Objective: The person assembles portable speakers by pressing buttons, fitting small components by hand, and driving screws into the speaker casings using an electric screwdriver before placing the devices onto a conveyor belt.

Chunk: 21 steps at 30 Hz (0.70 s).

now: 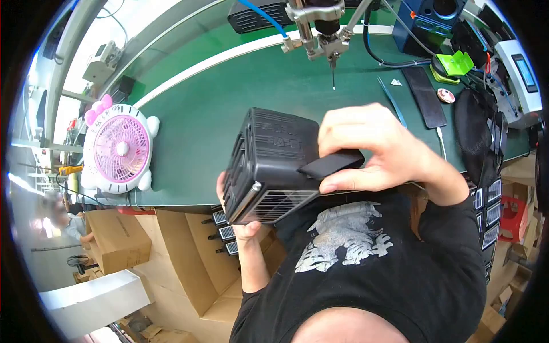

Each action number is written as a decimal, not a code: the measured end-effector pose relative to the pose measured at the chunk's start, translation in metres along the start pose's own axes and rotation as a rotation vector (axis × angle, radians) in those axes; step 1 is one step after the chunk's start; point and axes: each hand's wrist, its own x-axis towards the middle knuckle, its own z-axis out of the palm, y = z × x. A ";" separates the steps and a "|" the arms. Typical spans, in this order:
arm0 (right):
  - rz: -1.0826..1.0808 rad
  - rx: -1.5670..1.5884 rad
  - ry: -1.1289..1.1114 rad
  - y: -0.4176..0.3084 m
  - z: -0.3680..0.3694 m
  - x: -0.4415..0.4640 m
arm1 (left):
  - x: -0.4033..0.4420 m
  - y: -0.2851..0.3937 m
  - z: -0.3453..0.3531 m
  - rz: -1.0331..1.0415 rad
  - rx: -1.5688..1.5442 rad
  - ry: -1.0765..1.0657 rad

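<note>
Black boxy solar-panelled plastic device [280, 154] is held between the hands: flat black strap [331, 164] pinched by right hand [372, 146], lower left side clasped by left hand [248, 230] (partly hidden).

blk device [280, 151], wht-lined panel [280, 204]; grn bench [191, 134]; pink/wht fan [122, 148]

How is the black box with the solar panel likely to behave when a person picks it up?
The black box probably stays stiff, since its edges look straight and moulded. Its strap, a thin flat band in the right hand, may bend. The solar panel could scratch easily, as its face looks smooth and shiny.
</note>
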 end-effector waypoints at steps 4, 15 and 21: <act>0.011 0.114 0.219 0.005 0.030 -0.013 | 0.009 -0.005 -0.006 0.309 0.299 0.064; -0.230 -0.016 0.452 0.005 0.060 -0.025 | 0.001 -0.014 -0.009 0.480 0.777 0.166; -0.305 -0.147 0.356 0.002 0.057 -0.029 | -0.006 -0.035 -0.034 0.347 0.652 0.050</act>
